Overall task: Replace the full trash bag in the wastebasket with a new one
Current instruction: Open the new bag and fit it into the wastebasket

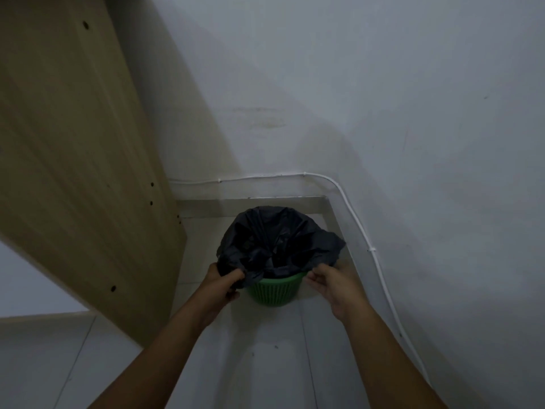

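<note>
A small green slatted wastebasket (275,292) stands on the tiled floor in a room corner. A black trash bag (277,240) sits in it, its mouth spread wide and folded over most of the rim; the near green rim is bare. My left hand (221,286) grips a bunch of the bag's edge at the basket's left side. My right hand (333,283) is at the right side, its fingertips pinching the bag's hem by the rim. What lies inside the bag is too dark to make out.
A tall wooden panel (76,160) stands close on the left of the basket. White walls (383,113) close the corner behind and to the right, with a thin white cable (380,273) clipped along them. Pale floor tiles (265,355) run toward me.
</note>
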